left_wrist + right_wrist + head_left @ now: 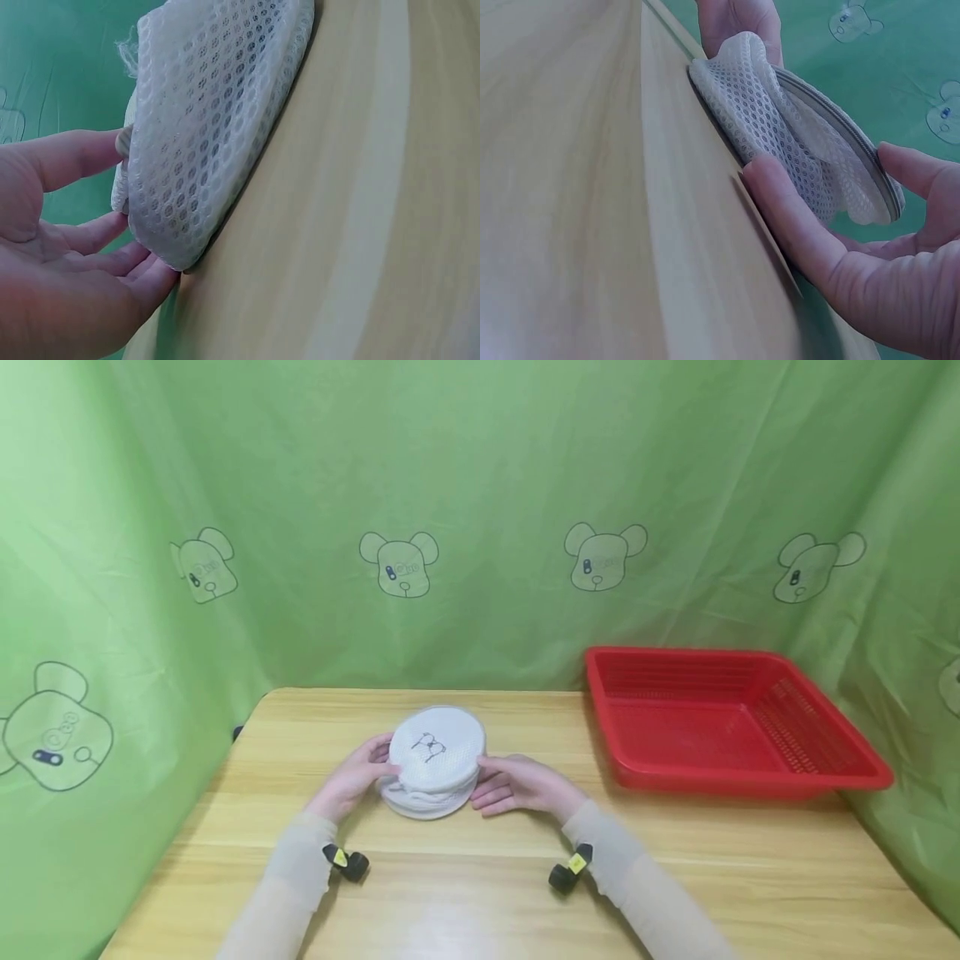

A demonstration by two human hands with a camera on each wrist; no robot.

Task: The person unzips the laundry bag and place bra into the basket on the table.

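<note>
Head: your left hand and right hand flank the white mesh bag on the surface. Left wrist: part-curled fingers pinch its edge. Right wrist: yours span zipped rim to base; uneven squeezing could buckle soft mesh.

Two forearms in pale sleeves enter from the bottom edge of the head view, one left of centre and one right, slanting inward so the hands face each other near the middle. The left hand has its thumb pointing right above bent fingers, thumb and fingers parted in a grip. The right hand mirrors it, thumb above and fingers below, closing from the opposite side. In the right wrist view, one right finger stretches toward the upper left, while part of the left hand appears at the top.
</note>
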